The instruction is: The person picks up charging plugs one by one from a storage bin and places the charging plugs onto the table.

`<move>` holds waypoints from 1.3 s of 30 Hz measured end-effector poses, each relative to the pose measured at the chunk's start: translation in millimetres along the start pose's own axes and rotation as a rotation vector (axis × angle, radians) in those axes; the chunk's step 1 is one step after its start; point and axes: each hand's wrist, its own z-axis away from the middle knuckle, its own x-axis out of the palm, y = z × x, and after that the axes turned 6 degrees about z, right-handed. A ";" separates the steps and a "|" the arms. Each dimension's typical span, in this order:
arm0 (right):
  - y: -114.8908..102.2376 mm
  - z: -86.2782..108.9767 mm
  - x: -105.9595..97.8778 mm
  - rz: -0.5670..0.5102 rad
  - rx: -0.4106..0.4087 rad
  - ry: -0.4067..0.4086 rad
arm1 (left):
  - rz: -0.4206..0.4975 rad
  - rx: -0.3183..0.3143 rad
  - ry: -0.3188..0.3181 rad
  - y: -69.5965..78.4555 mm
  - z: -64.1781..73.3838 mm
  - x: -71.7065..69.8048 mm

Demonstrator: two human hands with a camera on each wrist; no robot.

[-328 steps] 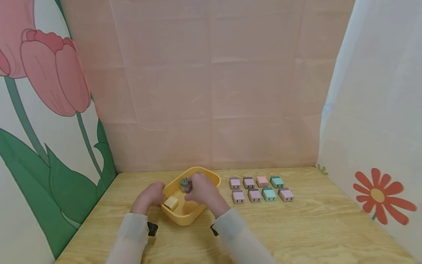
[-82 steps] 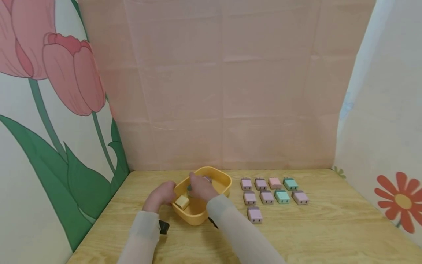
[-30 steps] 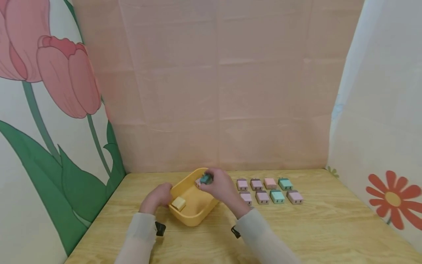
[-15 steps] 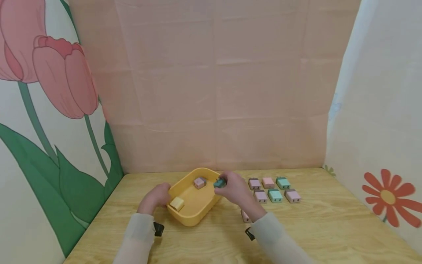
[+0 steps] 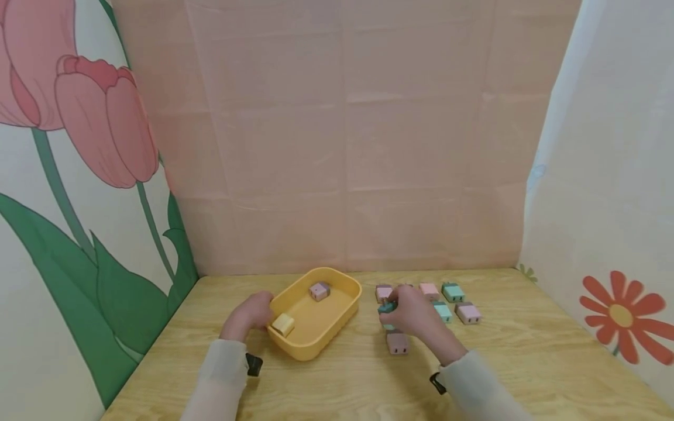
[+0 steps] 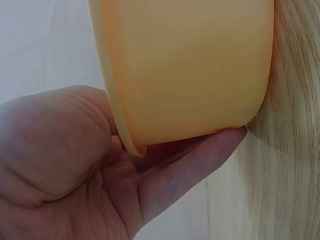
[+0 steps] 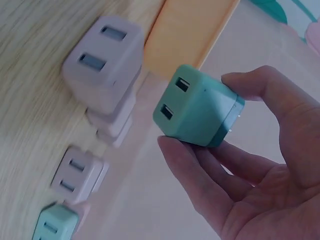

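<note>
My left hand (image 5: 251, 313) grips the rim of the yellow plastic basin (image 5: 316, 345) at its left side. In the left wrist view its fingers (image 6: 192, 167) lie along the basin's outer wall (image 6: 195, 75), the thumb over the rim. Inside the basin are a purple USB charger (image 5: 319, 290) and a pale yellow block (image 5: 283, 324). My right hand (image 5: 418, 318) pinches a teal two-port USB charger (image 7: 197, 107) between thumb and fingers, raised over the rows of chargers. Close by sits the front purple charger (image 5: 398, 342), with its two ports facing me.
Right of the basin, several chargers stand in rows on the wooden table (image 5: 337, 392), among them a pink one (image 5: 429, 291), a teal one (image 5: 453, 292) and a purple one (image 5: 467, 313). A pink sheet (image 5: 342, 146) backs the table; patterned panels flank it.
My right hand has lifted the teal charger out of the basin and carried it right, over the rows. The left hand keeps its grip on the basin. Earlier, a purple charger joined the front row.
</note>
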 end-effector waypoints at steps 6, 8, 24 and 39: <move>16.7 2.5 -8.5 0.024 0.013 0.000 | 0.012 -0.006 -0.004 1.4 0.3 0.2; 21.8 2.6 -12.0 0.016 0.015 -0.009 | 0.016 -0.016 -0.009 1.6 1.0 0.1; 42.8 3.8 -29.5 0.024 0.082 -0.025 | 0.008 0.006 -0.007 -2.7 -1.0 2.0; 64.8 -1.3 -22.5 0.110 0.198 -0.167 | -0.002 0.034 0.004 -3.2 -0.5 1.9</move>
